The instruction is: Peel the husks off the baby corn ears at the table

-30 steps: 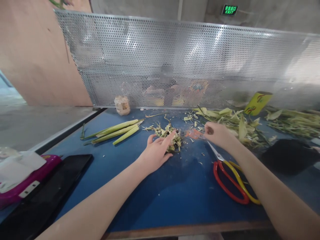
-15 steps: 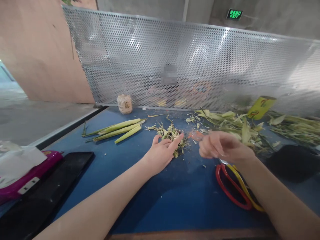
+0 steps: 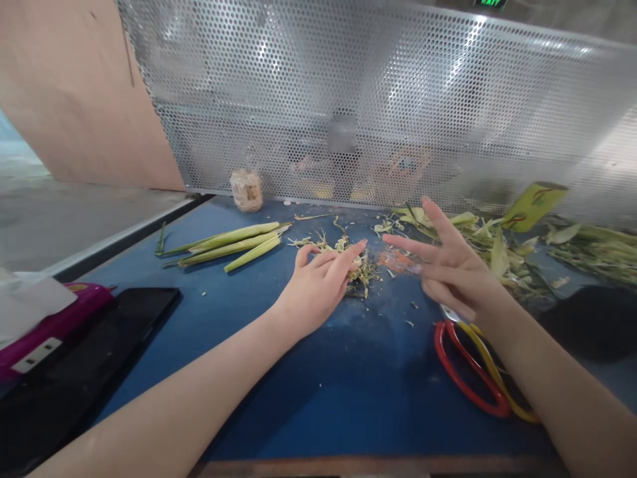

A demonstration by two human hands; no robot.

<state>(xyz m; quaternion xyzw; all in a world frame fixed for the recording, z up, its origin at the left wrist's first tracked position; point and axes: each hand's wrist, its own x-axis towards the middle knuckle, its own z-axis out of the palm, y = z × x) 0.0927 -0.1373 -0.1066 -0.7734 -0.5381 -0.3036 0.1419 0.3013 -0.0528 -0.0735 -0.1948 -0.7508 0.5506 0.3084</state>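
My left hand lies on the blue table with its fingers stretched against a small heap of chopped green scraps. My right hand hovers just right of the heap, fingers spread and holding nothing. An orange smear marks the table between the two hands. Red and yellow scissors lie under my right wrist. Three peeled green stalks lie to the left of the heap.
A pile of green husks and leaves spreads at the back right, next to a yellow can. A perforated metal screen closes the far edge, a small jar in front of it. A black tray and pink box sit left.
My right hand drew back from the orange smear, rose off the table and spread its fingers. My left hand stayed at the scrap heap. The view tilted down a little.
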